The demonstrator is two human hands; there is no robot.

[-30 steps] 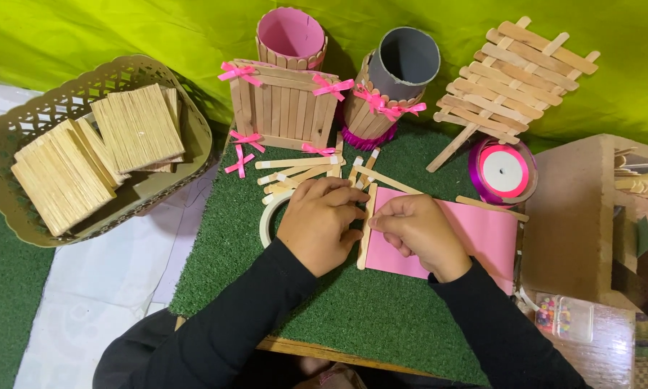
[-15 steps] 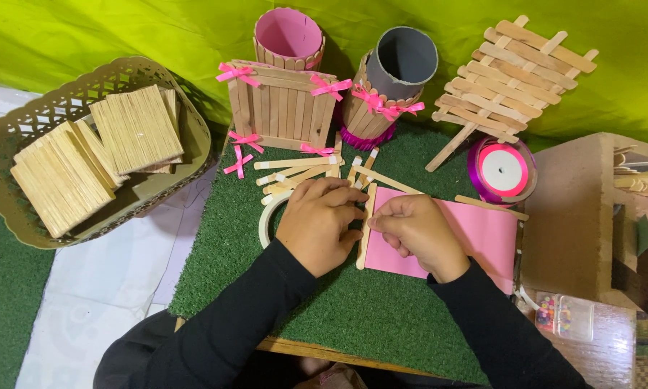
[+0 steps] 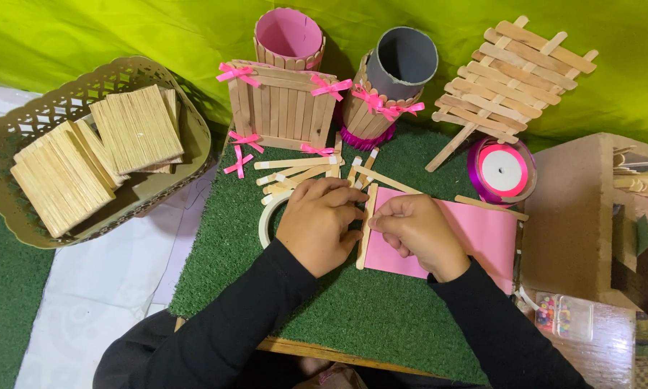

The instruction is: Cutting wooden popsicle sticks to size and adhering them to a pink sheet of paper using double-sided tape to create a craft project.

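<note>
With the left hand (image 3: pixel 319 225) and right hand (image 3: pixel 416 232) both closing their grip on a wooden craft stick (image 3: pixel 367 226) laid along the left edge of the pink paper (image 3: pixel 475 234), uneven pressure could skew the stick or crease the sheet.

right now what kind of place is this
Probably a home craft corner: a basket of wooden sticks, a pink ribbon spool, and finished stick holders with bows on a green mat.
</note>
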